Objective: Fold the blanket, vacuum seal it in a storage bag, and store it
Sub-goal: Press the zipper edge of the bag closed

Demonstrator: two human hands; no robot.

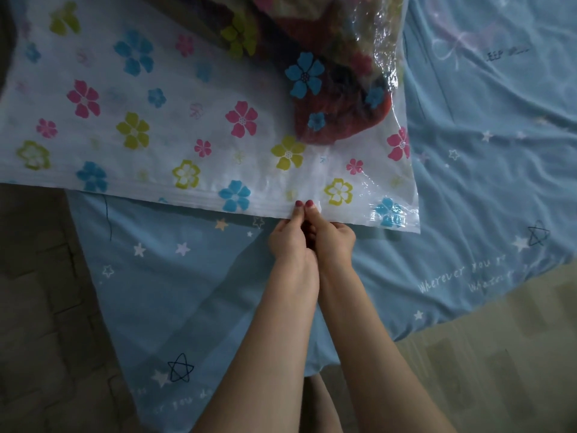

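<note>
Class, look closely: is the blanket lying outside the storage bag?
No, the blanket shows through the clear storage bag, already inside it.

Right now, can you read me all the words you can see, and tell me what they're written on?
"Wherever you": white writing on the blue bedsheet, cut off by a fold.
A second white line under it starts like "What", the rest unreadable.
"you": part of a faint line low on the sheet, the rest too dim.
Small dark marks at the sheet's top right: too blurred.
Storage bag: only flowers, no words.
</note>
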